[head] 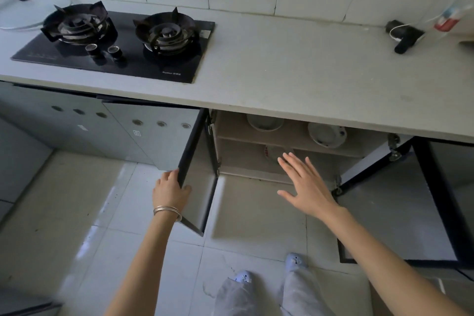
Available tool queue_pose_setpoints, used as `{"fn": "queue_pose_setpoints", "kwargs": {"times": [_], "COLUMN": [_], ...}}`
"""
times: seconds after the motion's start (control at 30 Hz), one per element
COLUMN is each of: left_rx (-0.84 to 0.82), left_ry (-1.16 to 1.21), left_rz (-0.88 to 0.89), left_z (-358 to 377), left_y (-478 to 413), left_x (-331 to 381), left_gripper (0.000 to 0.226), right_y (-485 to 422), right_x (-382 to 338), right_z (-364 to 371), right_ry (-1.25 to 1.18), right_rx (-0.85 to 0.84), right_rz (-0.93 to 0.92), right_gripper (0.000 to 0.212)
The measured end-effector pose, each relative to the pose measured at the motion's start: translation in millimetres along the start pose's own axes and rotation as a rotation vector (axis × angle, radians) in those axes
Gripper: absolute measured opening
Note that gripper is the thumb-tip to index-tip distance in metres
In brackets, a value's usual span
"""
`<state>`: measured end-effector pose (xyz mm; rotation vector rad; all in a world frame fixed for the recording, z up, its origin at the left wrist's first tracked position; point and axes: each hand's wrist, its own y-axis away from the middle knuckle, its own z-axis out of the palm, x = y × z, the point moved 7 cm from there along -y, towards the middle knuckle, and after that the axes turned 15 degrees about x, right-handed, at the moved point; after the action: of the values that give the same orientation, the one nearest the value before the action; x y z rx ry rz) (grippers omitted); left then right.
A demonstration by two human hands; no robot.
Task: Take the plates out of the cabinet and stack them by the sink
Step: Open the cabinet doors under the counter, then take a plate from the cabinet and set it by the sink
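Note:
The cabinet (289, 159) under the counter stands open, both doors swung out. On its upper shelf sit a white plate with blue marks (327, 134) at the right and a pale round dish (265, 122) at the left, partly hidden by the counter edge. A red-and-white object (268, 151) lies on the lower shelf. My left hand (170, 191) grips the edge of the left door (198, 174). My right hand (306, 185) is empty, fingers spread, in front of the lower shelf. No sink is in view.
A grey counter (295, 69) runs above the cabinet with a black two-burner gas hob (115, 43) at the left and a glass lid (25, 10) behind it. A black device with a white cable (405, 36) lies at the far right. The right door (400, 210) juts over the tiled floor.

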<state>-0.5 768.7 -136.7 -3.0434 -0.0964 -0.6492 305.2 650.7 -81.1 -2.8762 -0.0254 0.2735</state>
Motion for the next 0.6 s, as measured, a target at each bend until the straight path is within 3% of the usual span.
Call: {"fn": "queue_pose_setpoints", "kwargs": {"times": [0.2, 0.33, 0.43, 0.6], "left_rx": [0.167, 0.275, 0.271, 0.131], "left_ry": [-0.010, 0.049, 0.074, 0.064], "left_rz": [0.452, 0.647, 0.740, 0.837], "left_z": [-28.3, -38.7, -36.5, -4.7], "left_y": [11.5, 35.5, 59.3, 102.4], "left_x": [122.8, 182.2, 210.3, 243.6], "left_gripper": [0.056, 0.054, 0.059, 0.062], "right_y": [9.9, 27.5, 44.4, 69.6], "right_x": [34.1, 53.9, 61.5, 73.3], "right_z": [-41.8, -66.7, -76.5, -69.0], "right_ry": [0.052, 0.091, 0.102, 0.094], "right_rx": [0.090, 0.160, 0.196, 0.172], "right_rz": [0.076, 0.134, 0.174, 0.239], "right_gripper": [0.070, 0.068, 0.069, 0.069]}}
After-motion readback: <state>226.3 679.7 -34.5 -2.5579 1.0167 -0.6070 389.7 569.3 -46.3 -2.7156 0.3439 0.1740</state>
